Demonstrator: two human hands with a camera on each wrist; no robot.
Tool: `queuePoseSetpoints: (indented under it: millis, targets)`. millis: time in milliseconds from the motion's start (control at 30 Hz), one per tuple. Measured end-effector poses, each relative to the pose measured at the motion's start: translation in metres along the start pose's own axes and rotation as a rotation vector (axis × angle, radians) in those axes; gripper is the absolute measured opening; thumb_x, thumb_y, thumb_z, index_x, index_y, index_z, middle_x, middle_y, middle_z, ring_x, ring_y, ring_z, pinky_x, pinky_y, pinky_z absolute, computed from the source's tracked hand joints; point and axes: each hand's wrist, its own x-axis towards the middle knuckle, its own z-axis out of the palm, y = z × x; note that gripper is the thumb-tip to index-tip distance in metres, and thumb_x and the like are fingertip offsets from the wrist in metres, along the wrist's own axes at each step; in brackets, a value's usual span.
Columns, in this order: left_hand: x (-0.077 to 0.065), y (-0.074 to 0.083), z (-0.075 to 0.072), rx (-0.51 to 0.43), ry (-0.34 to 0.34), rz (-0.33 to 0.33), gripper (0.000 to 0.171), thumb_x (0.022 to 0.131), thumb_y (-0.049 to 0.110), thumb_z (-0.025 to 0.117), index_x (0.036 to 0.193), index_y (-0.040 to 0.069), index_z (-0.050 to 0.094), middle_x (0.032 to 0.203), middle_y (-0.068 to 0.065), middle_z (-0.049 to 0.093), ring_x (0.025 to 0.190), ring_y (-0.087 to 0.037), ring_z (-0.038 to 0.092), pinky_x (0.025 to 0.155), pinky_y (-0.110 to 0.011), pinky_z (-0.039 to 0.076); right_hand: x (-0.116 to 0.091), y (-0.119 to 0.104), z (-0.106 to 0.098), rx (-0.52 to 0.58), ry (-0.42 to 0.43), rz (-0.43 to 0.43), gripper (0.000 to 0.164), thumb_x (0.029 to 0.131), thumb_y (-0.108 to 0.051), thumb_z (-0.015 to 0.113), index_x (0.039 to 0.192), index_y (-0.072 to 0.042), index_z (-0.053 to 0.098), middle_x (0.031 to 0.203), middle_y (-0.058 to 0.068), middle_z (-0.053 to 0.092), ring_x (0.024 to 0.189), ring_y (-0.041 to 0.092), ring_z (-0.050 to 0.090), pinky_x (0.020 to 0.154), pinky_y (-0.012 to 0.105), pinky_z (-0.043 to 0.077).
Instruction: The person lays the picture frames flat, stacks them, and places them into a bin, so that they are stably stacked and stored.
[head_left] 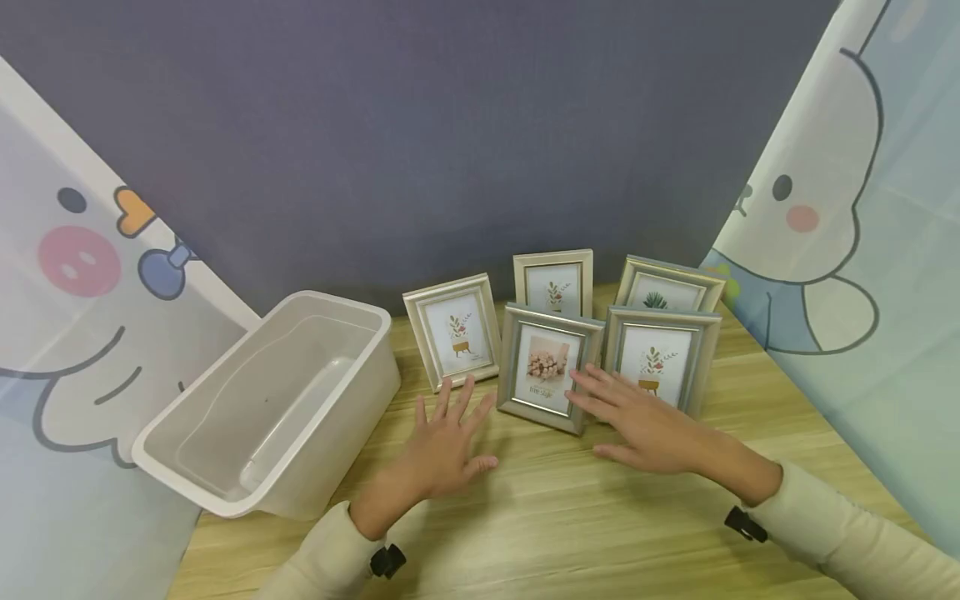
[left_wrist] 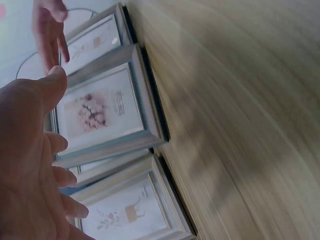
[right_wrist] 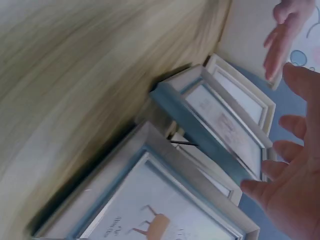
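Several picture frames stand upright on the wooden table. My left hand (head_left: 442, 454) has its fingers spread, hovering before the cream frame (head_left: 457, 333) with a potted-plant print; the left wrist view shows a gap between them. My right hand (head_left: 652, 425) holds nothing, its fingers extended in front of the grey-brown flower-photo frame (head_left: 546, 371) and the right front frame (head_left: 654, 358). Whether its fingertips touch either cannot be told from the head view; in the right wrist view the hand (right_wrist: 295, 190) appears apart. Behind stand another cream frame (head_left: 553, 287) and a gold-edged frame (head_left: 667, 292), both partly hidden.
A deep off-white plastic bin (head_left: 330, 458) stands at the left of the table (head_left: 525, 533), nothing visible inside it. A dark grey panel (head_left: 465, 142) rises behind the frames. Cartoon-printed curtains (head_left: 825, 242) hang on both sides.
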Motion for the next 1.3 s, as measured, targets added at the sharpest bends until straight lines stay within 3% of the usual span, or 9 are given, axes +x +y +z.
queuePoseSetpoints:
  millis: [200, 300, 500, 633, 733, 833, 967, 1100, 1300]
  targets:
    - [0.009, -0.009, -0.001, -0.068, 0.039, -0.052, 0.089, 0.095, 0.061, 0.059, 0.164, 0.019, 0.02, 0.171, -0.017, 0.012, 0.152, -0.053, 0.019, 0.109, -0.078, 0.031, 0.01, 0.0, -0.011, 0.093, 0.093, 0.021, 0.075, 0.089, -0.025, 0.079, 0.153, -0.005, 0.045, 0.16, 0.02, 0.038, 0.143, 0.042, 0.042, 0.104, 0.052, 0.051]
    - [0.014, -0.014, -0.001, -0.135, 0.082, -0.064, 0.091, 0.094, 0.057, 0.064, 0.164, 0.016, 0.022, 0.169, -0.019, 0.02, 0.15, -0.053, 0.026, 0.107, -0.075, 0.036, 0.015, 0.003, -0.018, 0.097, 0.131, 0.03, 0.074, 0.087, -0.022, 0.081, 0.15, -0.003, 0.048, 0.157, 0.02, 0.042, 0.139, 0.041, 0.047, 0.103, 0.054, 0.051]
    - [0.028, -0.02, -0.002, -0.323, 0.198, -0.048, 0.089, 0.093, 0.038, 0.075, 0.16, 0.004, 0.027, 0.162, -0.024, 0.034, 0.147, -0.046, 0.038, 0.118, -0.056, 0.038, 0.032, 0.007, -0.033, 0.116, 0.176, 0.077, 0.067, 0.09, -0.02, 0.078, 0.148, -0.004, 0.05, 0.152, 0.018, 0.048, 0.135, 0.039, 0.052, 0.102, 0.056, 0.051]
    - [0.04, -0.021, -0.002, -0.441, 0.237, -0.056, 0.083, 0.094, 0.03, 0.075, 0.158, 0.0, 0.03, 0.158, -0.024, 0.041, 0.145, -0.041, 0.042, 0.117, -0.054, 0.04, 0.049, 0.011, -0.041, 0.114, 0.252, 0.094, 0.059, 0.091, -0.017, 0.076, 0.144, -0.004, 0.054, 0.134, 0.015, 0.059, 0.114, 0.029, 0.062, 0.09, 0.048, 0.055]
    - [0.05, -0.021, -0.001, -0.524, 0.254, -0.077, 0.079, 0.095, 0.025, 0.074, 0.156, -0.001, 0.033, 0.154, -0.024, 0.046, 0.139, -0.041, 0.049, 0.112, -0.056, 0.044, 0.063, 0.013, -0.045, 0.106, 0.305, 0.121, 0.053, 0.092, -0.016, 0.074, 0.141, -0.004, 0.058, 0.118, 0.013, 0.063, 0.095, 0.022, 0.06, 0.08, 0.042, 0.053]
    - [0.061, -0.022, 0.003, -0.595, 0.267, -0.088, 0.075, 0.095, 0.021, 0.074, 0.155, -0.002, 0.035, 0.151, -0.024, 0.048, 0.133, -0.041, 0.055, 0.108, -0.055, 0.048, 0.075, 0.016, -0.048, 0.116, 0.327, 0.162, 0.049, 0.093, -0.016, 0.073, 0.139, -0.004, 0.06, 0.109, 0.013, 0.064, 0.088, 0.021, 0.056, 0.077, 0.041, 0.05]
    - [0.075, -0.024, 0.01, -0.674, 0.295, -0.081, 0.07, 0.095, 0.016, 0.073, 0.152, -0.004, 0.039, 0.148, -0.024, 0.052, 0.126, -0.04, 0.061, 0.104, -0.053, 0.052, 0.087, 0.021, -0.052, 0.139, 0.314, 0.21, 0.045, 0.095, -0.016, 0.071, 0.138, -0.004, 0.061, 0.109, 0.014, 0.063, 0.091, 0.024, 0.056, 0.079, 0.042, 0.049]
    - [0.085, -0.026, 0.015, -0.764, 0.307, -0.103, 0.065, 0.096, 0.015, 0.072, 0.152, 0.0, 0.041, 0.145, -0.022, 0.055, 0.125, -0.04, 0.062, 0.103, -0.053, 0.053, 0.096, 0.028, -0.053, 0.153, 0.274, 0.249, 0.044, 0.098, -0.017, 0.068, 0.138, -0.002, 0.061, 0.119, 0.017, 0.062, 0.104, 0.032, 0.058, 0.089, 0.049, 0.051]
    - [0.096, -0.031, 0.026, -0.874, 0.281, -0.118, 0.062, 0.098, 0.016, 0.069, 0.152, 0.002, 0.042, 0.142, -0.023, 0.058, 0.125, -0.041, 0.063, 0.099, -0.05, 0.056, 0.107, 0.036, -0.047, 0.185, 0.23, 0.295, 0.046, 0.099, -0.021, 0.066, 0.141, -0.003, 0.059, 0.127, 0.017, 0.063, 0.112, 0.034, 0.061, 0.094, 0.052, 0.052]
